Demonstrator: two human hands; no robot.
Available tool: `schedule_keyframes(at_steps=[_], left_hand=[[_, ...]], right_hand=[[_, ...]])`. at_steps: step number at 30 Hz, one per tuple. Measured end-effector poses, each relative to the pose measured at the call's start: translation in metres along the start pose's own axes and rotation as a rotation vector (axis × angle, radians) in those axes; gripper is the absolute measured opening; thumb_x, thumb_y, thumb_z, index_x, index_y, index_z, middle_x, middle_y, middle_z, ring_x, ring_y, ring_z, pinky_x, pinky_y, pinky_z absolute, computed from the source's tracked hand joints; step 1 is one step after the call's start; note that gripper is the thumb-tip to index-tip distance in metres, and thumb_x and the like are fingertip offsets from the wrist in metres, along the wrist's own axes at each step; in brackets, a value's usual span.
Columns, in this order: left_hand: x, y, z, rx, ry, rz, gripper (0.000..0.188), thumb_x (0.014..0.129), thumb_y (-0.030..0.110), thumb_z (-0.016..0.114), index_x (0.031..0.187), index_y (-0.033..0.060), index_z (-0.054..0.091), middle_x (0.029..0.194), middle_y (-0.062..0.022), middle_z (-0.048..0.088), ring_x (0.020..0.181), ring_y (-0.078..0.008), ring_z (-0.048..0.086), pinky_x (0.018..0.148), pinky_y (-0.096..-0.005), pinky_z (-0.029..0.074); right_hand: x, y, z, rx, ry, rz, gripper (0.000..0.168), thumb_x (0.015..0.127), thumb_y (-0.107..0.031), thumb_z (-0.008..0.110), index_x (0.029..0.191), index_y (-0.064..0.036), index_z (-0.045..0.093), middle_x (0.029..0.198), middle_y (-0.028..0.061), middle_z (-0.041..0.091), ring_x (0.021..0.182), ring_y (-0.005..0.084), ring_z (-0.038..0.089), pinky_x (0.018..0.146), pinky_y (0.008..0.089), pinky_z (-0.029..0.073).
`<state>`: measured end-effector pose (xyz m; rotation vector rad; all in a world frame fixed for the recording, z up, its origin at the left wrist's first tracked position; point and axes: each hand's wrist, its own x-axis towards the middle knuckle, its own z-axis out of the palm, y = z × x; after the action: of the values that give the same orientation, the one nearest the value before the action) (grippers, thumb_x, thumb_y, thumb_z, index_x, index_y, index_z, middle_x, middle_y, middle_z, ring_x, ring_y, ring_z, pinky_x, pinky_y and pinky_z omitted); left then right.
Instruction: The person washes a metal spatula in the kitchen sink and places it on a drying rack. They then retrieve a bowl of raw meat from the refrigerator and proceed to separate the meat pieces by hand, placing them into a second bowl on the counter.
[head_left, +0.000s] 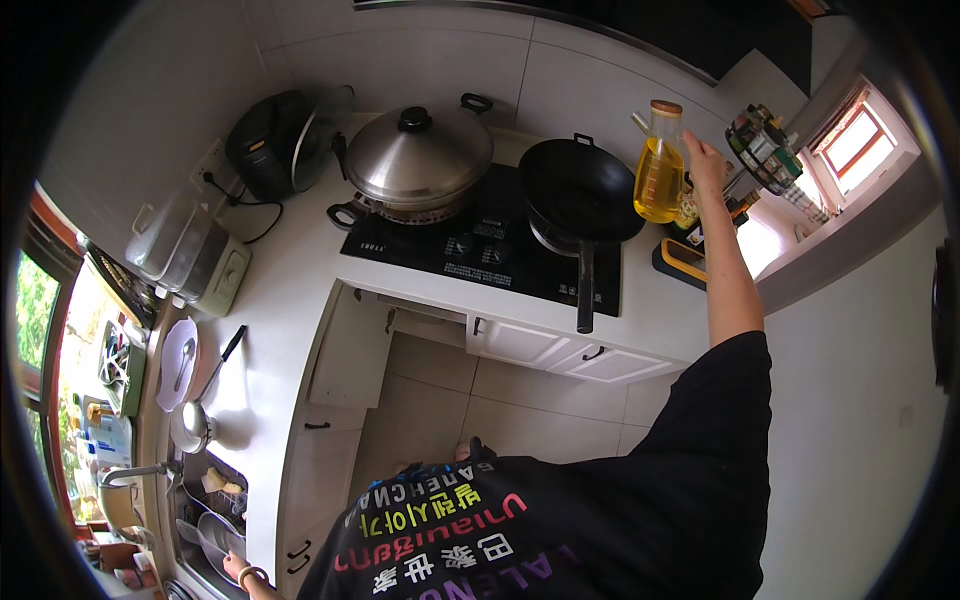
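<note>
My right hand (706, 162) grips the handle of a glass oil bottle (659, 180) with a wooden lid and yellow oil inside. The bottle is upright at the right of a black wok (581, 187), which sits on the cooktop's right burner with its long handle towards me. Far to the lower left, my left hand (236, 564), a bracelet on its wrist, is at the rim of a round bowl (217, 536) in the sink (196, 566). Whether its fingers hold that rim is too small to tell.
A lidded steel pot (420, 154) covers the left burner of the black cooktop (480, 240). A cabinet door (352, 349) stands open below the counter. Left are a clear-topped steamer (195, 255), a lilac dish (178, 364) and a ladle (214, 382). A spice rack (763, 146) stands right.
</note>
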<state>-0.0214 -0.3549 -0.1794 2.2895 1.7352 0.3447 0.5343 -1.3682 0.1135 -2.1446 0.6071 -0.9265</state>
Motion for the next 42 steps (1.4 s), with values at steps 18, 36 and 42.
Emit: schedule_keyframes(at_steps=[18, 36, 42], left_hand=[[-0.010, -0.106, 0.004, -0.335, 0.100, -0.303, 0.032, 0.086, 0.028, 0.055, 0.089, -0.0035, 0.059, 0.062, -0.0107, 0.055, 0.047, -0.0207, 0.049, 0.046, -0.0353, 0.040], [-0.039, -0.136, -0.032, -0.588, 0.132, -0.280, 0.027, 0.083, 0.019, 0.058, 0.101, -0.0006, 0.060, 0.084, -0.0116, 0.064, 0.073, -0.0188, 0.060, 0.066, -0.0323, 0.048], [-0.061, -0.067, -0.047, -0.381, 0.072, -0.210, 0.038, 0.081, 0.023, 0.063, 0.108, -0.0018, 0.054, 0.097, -0.0194, 0.064, 0.091, -0.0289, 0.062, 0.080, -0.0355, 0.048]], right_hand=[[-0.014, -0.038, 0.001, 0.330, 0.116, -0.031, 0.044, 0.082, -0.041, 0.063, 0.082, 0.002, 0.066, 0.067, 0.0071, 0.059, 0.064, 0.0136, 0.050, 0.060, 0.0302, 0.040], [-0.143, -0.041, 0.042, 0.537, -0.126, -0.130, 0.032, 0.092, -0.028, 0.051, 0.109, -0.005, 0.064, 0.072, -0.0009, 0.050, 0.061, 0.0075, 0.043, 0.051, 0.0219, 0.034], [-0.329, -0.170, 0.083, 0.895, -0.425, -0.091, 0.035, 0.089, -0.030, 0.056, 0.062, -0.011, 0.044, 0.057, -0.0036, 0.032, 0.052, 0.0074, 0.030, 0.049, 0.0234, 0.028]])
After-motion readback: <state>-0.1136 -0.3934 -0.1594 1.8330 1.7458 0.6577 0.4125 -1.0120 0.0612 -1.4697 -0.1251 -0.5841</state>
